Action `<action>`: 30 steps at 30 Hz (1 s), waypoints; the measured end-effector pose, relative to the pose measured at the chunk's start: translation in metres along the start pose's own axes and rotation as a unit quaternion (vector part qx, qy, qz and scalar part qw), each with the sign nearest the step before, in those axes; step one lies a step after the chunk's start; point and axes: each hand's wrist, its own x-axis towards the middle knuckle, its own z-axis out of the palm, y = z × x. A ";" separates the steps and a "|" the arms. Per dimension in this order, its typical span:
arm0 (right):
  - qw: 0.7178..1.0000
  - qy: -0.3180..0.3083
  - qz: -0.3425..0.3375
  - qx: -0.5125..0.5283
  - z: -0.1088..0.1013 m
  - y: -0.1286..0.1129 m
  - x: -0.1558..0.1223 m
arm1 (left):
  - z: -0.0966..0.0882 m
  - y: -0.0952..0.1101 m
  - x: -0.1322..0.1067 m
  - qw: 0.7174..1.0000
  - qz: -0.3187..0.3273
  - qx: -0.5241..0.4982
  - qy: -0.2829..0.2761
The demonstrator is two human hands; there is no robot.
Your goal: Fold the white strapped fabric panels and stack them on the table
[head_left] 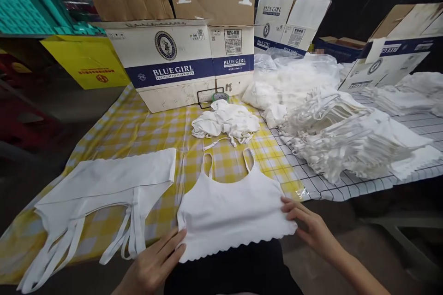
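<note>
A white cropped camisole (231, 212) with thin straps and a scalloped hem lies spread before me, straps pointing away and hem toward my lap. At its lower left side edge, my left hand (155, 258) grips the fabric with the fingertips. My right hand (308, 223) has its fingers on the right side edge, with the thumb lower, near the hem corner. Left of it, a stack of white camisoles (114, 175) lies flat, straps hanging toward me. Just beyond the camisole is a crumpled heap of white garments (226, 122) with a loose strap.
A yellow checked cloth (145, 133) covers the table. At the back stand a large open beer carton (173, 67), a black wire frame and a roll of green tape (220, 97). On the right are piled white garments (353, 138), a clear plastic bag (294, 73) and more cartons (391, 60).
</note>
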 end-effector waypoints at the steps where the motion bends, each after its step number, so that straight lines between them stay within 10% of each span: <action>1: 1.000 0.001 -0.009 -0.016 0.001 0.002 -0.001 | 0.000 0.000 0.000 1.000 -0.001 0.003 0.001; 23: 0.972 0.037 -0.106 -0.206 -0.001 0.015 -0.018 | -0.001 0.013 0.006 0.998 -0.035 -0.046 0.019; 30: 0.975 0.091 -0.102 -0.177 -0.021 -0.012 -0.006 | -0.023 0.019 0.024 0.957 -0.200 -0.194 0.079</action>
